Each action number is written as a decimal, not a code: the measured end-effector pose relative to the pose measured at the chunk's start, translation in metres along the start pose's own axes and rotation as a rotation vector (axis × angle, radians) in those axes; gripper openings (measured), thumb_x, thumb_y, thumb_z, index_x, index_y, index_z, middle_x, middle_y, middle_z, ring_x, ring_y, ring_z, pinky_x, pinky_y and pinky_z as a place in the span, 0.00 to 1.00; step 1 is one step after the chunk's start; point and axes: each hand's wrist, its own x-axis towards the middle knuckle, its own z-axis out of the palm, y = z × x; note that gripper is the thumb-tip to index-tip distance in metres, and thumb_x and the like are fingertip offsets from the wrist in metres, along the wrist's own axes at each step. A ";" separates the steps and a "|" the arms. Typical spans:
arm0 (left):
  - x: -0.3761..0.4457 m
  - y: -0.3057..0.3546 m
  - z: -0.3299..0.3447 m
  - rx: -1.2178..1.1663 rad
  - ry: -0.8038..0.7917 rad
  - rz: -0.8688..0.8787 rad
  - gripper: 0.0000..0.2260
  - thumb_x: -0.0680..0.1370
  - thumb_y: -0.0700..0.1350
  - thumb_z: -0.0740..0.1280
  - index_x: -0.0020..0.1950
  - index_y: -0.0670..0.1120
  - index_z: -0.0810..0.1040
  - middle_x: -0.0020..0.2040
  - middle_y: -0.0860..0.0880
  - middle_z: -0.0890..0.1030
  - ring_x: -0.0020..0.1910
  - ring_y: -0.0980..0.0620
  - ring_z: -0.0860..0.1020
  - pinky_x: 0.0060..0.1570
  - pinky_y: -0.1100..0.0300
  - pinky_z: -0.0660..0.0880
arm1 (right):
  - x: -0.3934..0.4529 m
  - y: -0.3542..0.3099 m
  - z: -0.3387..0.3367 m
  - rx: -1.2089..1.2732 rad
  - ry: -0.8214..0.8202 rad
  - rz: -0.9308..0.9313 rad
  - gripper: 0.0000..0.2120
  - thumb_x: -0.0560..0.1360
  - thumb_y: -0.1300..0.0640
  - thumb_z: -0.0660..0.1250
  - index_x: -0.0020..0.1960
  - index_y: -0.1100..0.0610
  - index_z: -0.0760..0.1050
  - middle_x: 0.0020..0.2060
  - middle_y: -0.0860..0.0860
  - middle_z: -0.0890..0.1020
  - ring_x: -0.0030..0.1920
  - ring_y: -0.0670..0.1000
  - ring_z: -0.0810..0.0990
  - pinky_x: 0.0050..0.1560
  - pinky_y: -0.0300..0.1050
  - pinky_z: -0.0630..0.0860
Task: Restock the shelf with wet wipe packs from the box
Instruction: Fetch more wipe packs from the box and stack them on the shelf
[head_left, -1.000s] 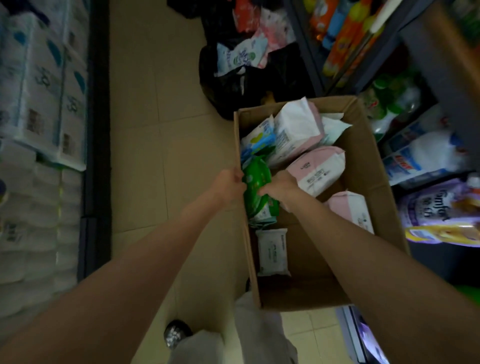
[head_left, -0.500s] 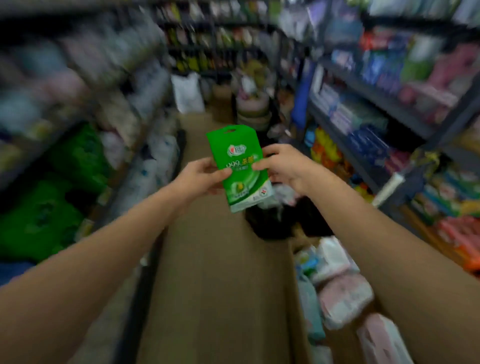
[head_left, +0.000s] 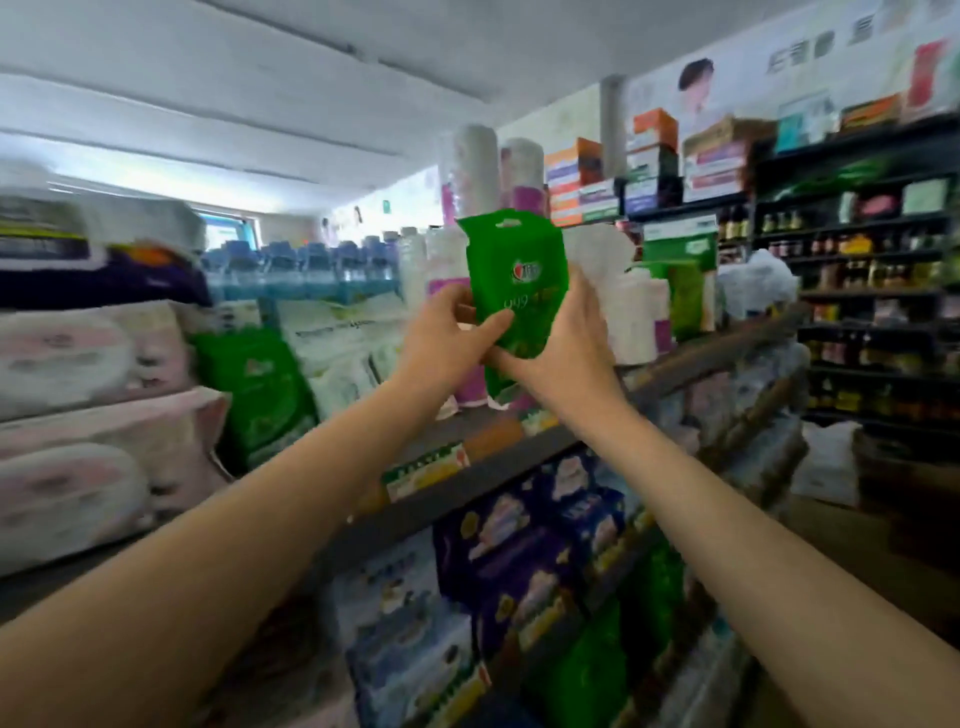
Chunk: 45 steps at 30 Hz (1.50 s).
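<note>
I hold a green wet wipe pack (head_left: 514, 270) upright at chest height in front of the upper shelf (head_left: 498, 462). My left hand (head_left: 447, 332) grips its lower left side, thumb across the front. My right hand (head_left: 563, 343) holds its lower right edge from behind and below. A similar green pack (head_left: 254, 384) stands on the shelf to the left, next to white wipe packs (head_left: 337, 353). The box is out of view.
Pink and white tissue bundles (head_left: 83, 405) fill the shelf at left. Tall white rolls (head_left: 628, 317) stand behind the held pack. Blue and purple packages (head_left: 519, 545) sit on the lower shelf. A dark shelving unit with bottles (head_left: 872, 291) lines the right.
The green pack came out of the box and rose with both hands. My view swung up from the floor to the upper shelf.
</note>
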 end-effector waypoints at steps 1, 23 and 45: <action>0.008 -0.005 -0.015 0.067 0.048 0.028 0.15 0.75 0.44 0.67 0.60 0.40 0.72 0.52 0.45 0.77 0.49 0.47 0.78 0.51 0.50 0.78 | 0.012 -0.008 0.020 0.064 -0.011 -0.034 0.48 0.64 0.48 0.75 0.74 0.58 0.51 0.66 0.55 0.67 0.66 0.55 0.66 0.66 0.54 0.66; 0.041 -0.083 -0.148 1.301 -0.135 -0.107 0.13 0.76 0.48 0.65 0.60 0.49 0.76 0.63 0.44 0.70 0.63 0.43 0.69 0.63 0.46 0.68 | 0.054 -0.040 0.171 -0.050 -0.619 -0.320 0.25 0.74 0.58 0.66 0.68 0.57 0.62 0.57 0.57 0.74 0.52 0.55 0.74 0.45 0.45 0.69; -0.315 0.081 0.369 0.471 -1.357 0.833 0.14 0.77 0.46 0.62 0.63 0.51 0.73 0.62 0.46 0.71 0.64 0.44 0.71 0.60 0.51 0.66 | -0.415 0.145 -0.440 -0.553 -0.245 1.374 0.32 0.73 0.52 0.69 0.69 0.60 0.58 0.47 0.57 0.77 0.40 0.54 0.78 0.37 0.43 0.76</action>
